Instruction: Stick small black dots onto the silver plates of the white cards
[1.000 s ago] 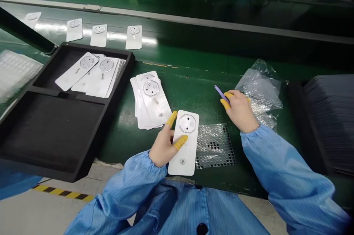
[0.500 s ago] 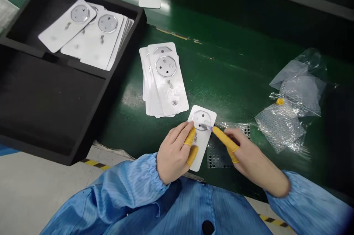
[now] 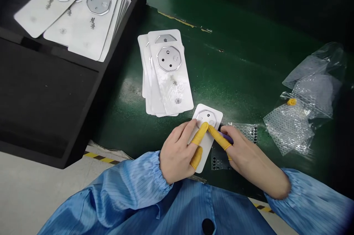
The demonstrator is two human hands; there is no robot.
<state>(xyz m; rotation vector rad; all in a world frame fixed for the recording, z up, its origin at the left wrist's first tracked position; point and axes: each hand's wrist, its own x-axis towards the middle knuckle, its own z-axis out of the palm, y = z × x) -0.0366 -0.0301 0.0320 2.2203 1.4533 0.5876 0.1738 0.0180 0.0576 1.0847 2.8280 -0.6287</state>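
A white card (image 3: 206, 150) with a silver octagonal inset and small round holes lies on the green table before me. My left hand (image 3: 179, 150), in yellow finger cots, grips the card's left side, its index fingertip pressing on the octagon. My right hand (image 3: 240, 150) holds a slim purple-handled tool (image 3: 226, 137) under its fingers; the tool's working end is hidden. The right index fingertip meets the left one at the octagon. Partly beneath my right hand lies a clear sheet of small black dots (image 3: 221, 162), its middle covered.
A stack of similar cards (image 3: 177, 91) lies just beyond my hands. To the left, a black tray (image 3: 85, 91) has more cards (image 3: 95, 39) in its far compartment. Clear plastic bags (image 3: 290, 128) with a yellow finger cot (image 3: 291, 102) lie at the right.
My left index finger has moved onto the octagon, beside the right fingertip. The tool's metal tip, seen before, is now out of sight. The view has shifted closer.
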